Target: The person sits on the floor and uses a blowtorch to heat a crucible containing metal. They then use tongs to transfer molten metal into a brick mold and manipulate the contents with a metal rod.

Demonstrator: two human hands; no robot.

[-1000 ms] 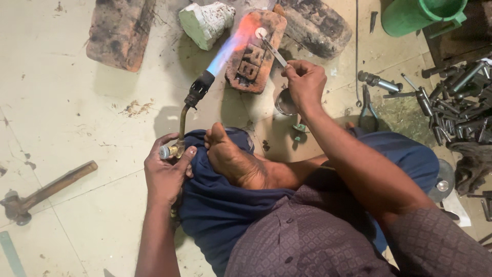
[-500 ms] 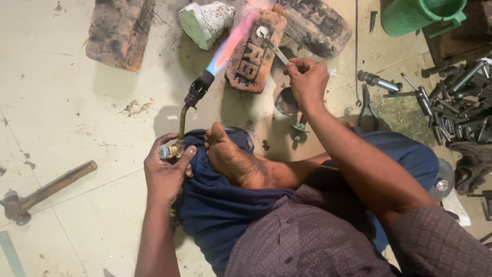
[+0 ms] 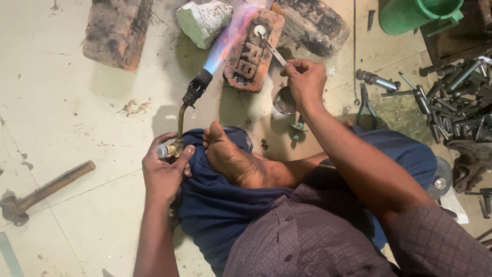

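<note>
— How far along does the work look?

— Well under way, it would be judged. A gas torch (image 3: 187,110) is gripped at its valve end by the left hand (image 3: 165,172), the fingers closed round the brass fitting, and a blue-to-pink flame (image 3: 230,38) is thrown across the floor toward a red brick (image 3: 250,56).

— And what is being heated?

— A small pale round piece (image 3: 260,30), resting at the far end of the brick. It is reached by a thin metal strip (image 3: 272,51), which is pinched between the fingers of the right hand (image 3: 306,82), drawn together on its near end.

— Is the flame on the piece?

— It is passed just beside it, to the left; whether the piece itself is touched cannot be told. No glow is seen on it, so the heating is judged unfinished.

— What else is laid out?

— A small metal cup (image 3: 284,101) is set below the right hand, pliers (image 3: 365,102) lie near, and a hammer (image 3: 41,192) is left well apart on the left.
</note>
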